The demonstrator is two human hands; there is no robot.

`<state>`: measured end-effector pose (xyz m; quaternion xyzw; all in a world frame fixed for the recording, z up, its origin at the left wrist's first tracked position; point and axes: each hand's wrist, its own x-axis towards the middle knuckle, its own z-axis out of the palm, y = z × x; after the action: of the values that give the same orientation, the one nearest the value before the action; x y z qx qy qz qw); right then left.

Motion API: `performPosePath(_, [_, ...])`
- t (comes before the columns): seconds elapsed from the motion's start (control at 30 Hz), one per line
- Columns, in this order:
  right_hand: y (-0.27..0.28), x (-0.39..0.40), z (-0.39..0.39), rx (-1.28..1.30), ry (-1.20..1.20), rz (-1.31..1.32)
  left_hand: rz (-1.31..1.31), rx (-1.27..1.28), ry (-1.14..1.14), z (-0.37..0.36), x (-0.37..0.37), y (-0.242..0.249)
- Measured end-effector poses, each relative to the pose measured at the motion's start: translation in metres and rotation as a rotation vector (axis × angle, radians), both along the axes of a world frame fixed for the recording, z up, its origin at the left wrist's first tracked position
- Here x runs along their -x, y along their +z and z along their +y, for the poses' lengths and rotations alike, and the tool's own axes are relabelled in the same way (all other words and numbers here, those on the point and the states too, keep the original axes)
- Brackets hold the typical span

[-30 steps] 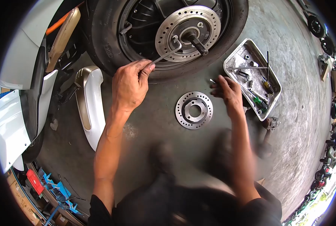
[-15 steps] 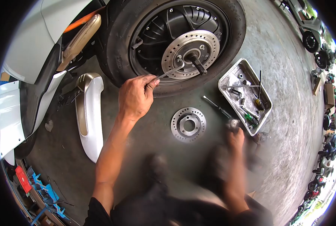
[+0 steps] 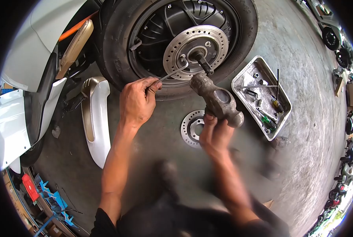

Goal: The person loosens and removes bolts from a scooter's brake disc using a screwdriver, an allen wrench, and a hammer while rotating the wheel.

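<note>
My left hand grips a thin metal hex key, whose bent end meets a bolt on the brake disc. That disc is mounted on the hub of a black wheel, around a protruding axle. In my right hand is a hammer, its steel head raised just below the axle and apart from it. A second, loose disc lies flat on the floor, partly covered by the hammer and my right hand.
A metal tray with sockets and screwdrivers stands right of the wheel. At the left are a white and gold panel and white scooter bodywork. Parked scooters line the far right edge.
My right hand has come up and left from beside the tray, bringing the hammer near the axle. My left hand still holds the hex key at the bolt.
</note>
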<state>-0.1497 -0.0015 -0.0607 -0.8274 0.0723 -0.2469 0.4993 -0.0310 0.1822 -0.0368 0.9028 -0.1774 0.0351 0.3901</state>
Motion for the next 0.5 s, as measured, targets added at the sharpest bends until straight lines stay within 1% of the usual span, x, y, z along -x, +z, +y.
performPosePath(0.03, [-0.004, -0.005, 0.008, 0.005, -0.014, -0.066, -0.003, -0.004, -0.003, 0.001, 0.0, -0.001])
performPosePath(0.07, [-0.013, -0.01, 0.018, -0.091, -0.013, -0.156, -0.019, -0.004, -0.001, 0.001, 0.0, -0.003])
performPosePath(0.1, [-0.026, -0.019, 0.026, -0.032, -0.056, -0.253, -0.035, -0.001, 0.003, 0.001, -0.001, -0.004])
performPosePath(0.17, [-0.017, -0.036, 0.025, 0.036, -0.072, -0.112, -0.052, -0.045, -0.004, -0.001, 0.0, -0.004])
performPosePath(0.2, [0.001, -0.041, 0.024, 0.038, -0.049, 0.123, -0.07, -0.092, -0.012, -0.001, -0.001, -0.005])
performPosePath(0.23, [0.003, -0.039, 0.024, 0.029, -0.069, 0.041, -0.074, -0.093, -0.013, -0.002, 0.0, -0.008])
performPosePath(0.27, [-0.003, -0.034, 0.024, 0.027, -0.073, 0.039, -0.043, -0.049, -0.011, -0.002, 0.003, -0.013])
performPosePath(0.3, [-0.017, -0.031, 0.02, 0.08, -0.046, -0.181, -0.019, -0.001, -0.002, -0.004, 0.0, -0.017])
performPosePath(0.37, [-0.033, -0.017, 0.021, 0.104, -0.013, -0.249, 0.016, 0.02, -0.011, -0.001, 0.001, -0.018])
performPosePath(0.4, [-0.029, -0.015, 0.023, 0.116, 0.005, -0.283, 0.031, 0.048, -0.024, -0.002, 0.0, -0.017])
performPosePath(0.47, [-0.019, -0.018, 0.025, -0.08, -0.025, -0.044, 0.038, 0.075, -0.029, -0.002, -0.002, -0.014])
performPosePath(0.5, [-0.017, -0.028, 0.027, -0.049, -0.085, -0.132, 0.048, 0.102, -0.025, -0.001, 0.0, -0.013])
